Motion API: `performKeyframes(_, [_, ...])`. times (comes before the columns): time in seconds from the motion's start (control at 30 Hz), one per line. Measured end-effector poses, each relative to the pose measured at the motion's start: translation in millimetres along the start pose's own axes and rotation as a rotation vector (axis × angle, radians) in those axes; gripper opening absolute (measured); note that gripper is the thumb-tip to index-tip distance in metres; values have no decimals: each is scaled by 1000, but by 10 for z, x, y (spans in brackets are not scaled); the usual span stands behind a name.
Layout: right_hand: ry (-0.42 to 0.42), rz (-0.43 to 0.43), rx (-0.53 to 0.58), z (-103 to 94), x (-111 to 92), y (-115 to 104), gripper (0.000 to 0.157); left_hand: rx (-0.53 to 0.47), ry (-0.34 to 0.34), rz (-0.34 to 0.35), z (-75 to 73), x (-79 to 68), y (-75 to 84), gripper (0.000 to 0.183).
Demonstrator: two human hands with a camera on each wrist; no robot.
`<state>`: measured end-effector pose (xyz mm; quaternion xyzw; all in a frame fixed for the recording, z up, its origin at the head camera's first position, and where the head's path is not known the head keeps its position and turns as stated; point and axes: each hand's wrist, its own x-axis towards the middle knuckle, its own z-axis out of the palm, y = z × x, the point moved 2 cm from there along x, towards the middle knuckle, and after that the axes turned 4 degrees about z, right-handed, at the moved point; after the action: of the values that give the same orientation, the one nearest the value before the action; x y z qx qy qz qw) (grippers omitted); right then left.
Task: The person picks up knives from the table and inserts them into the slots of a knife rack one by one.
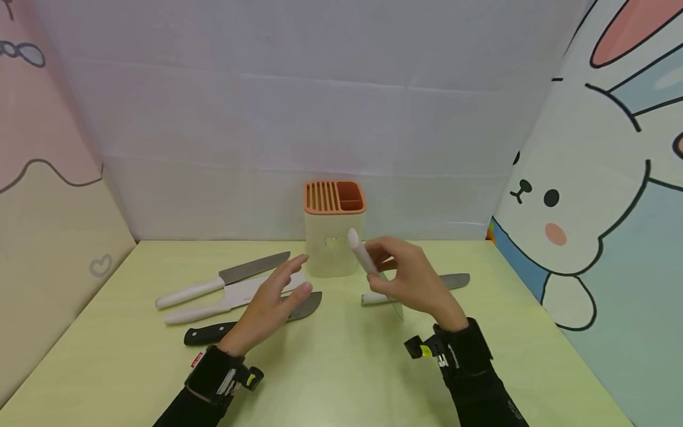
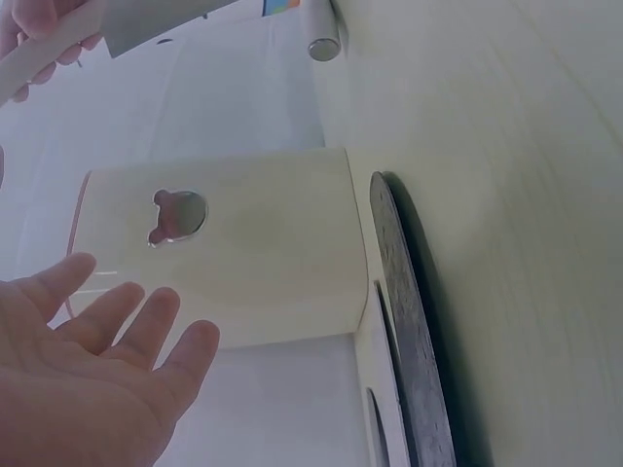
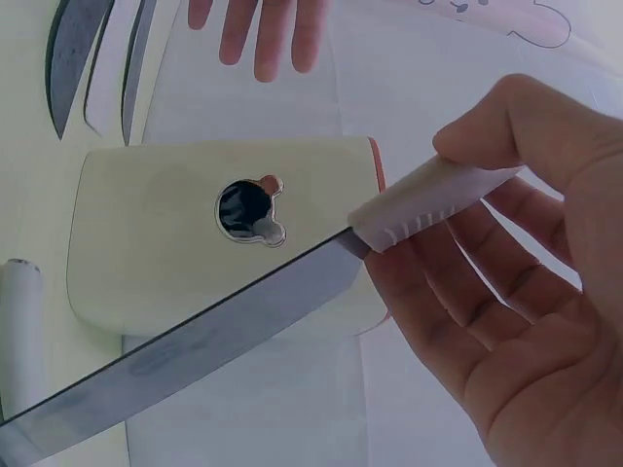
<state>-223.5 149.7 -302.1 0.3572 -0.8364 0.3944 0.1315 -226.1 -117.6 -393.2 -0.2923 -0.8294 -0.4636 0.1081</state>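
My right hand [image 1: 408, 276] pinches the white handle of a knife [image 3: 428, 199] between thumb and fingers, in front of the knife block. Its handle end points up and its blade slants down toward the table. The cream knife block [image 1: 332, 252] has an orange slotted top and stands against the back wall. My left hand [image 1: 272, 305] hovers with spread fingers over the knives at the left, holding nothing. Beneath and beside it lie a black-handled knife [image 1: 205, 334], a white-handled knife with a pale blade [image 1: 200, 312] and a white-handled knife with a grey blade [image 1: 253, 270].
Another white-handled knife [image 1: 455, 280] lies on the table behind my right hand, its middle partly hidden. The pale yellow table [image 1: 341, 379] ends at a white back wall [image 1: 240, 130]. A cartoon-printed panel [image 1: 629, 255] borders the right side, and a pink-and-cream panel [image 1: 53, 237] the left.
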Motion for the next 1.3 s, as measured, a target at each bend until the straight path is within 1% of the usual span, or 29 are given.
performKeyframes(0.17, [36, 33, 46, -30, 84, -281, 38, -17, 5, 15, 11, 24, 12, 54])
performKeyframes(0.3, [72, 79, 118, -38, 128, -356, 37, -16, 7, 25, 23, 37, 31, 54])
performKeyframes(0.5, [124, 136, 267, -5, 126, -315, 38, -12, 10, 20, 22, 40, 51, 54])
performKeyframes(0.77, [183, 188, 422, 26, 120, -244, 40, -4, 27, 8, 3, 31, 43, 53])
performKeyframes(0.8, [188, 192, 437, 43, 120, -201, 40, -3, 30, 9, 0, 30, 45, 53])
performKeyframes(1.0, [196, 204, 475, 153, 125, 52, 42, -3, 34, 17, -14, 30, 51, 54])
performKeyframes(1.17, [190, 214, 481, 176, 117, 26, 42, 1, 21, 6, -26, 31, 55, 55])
performKeyframes(1.3, [186, 227, 487, 165, 108, -88, 42, 7, 24, -5, -35, 30, 54, 55])
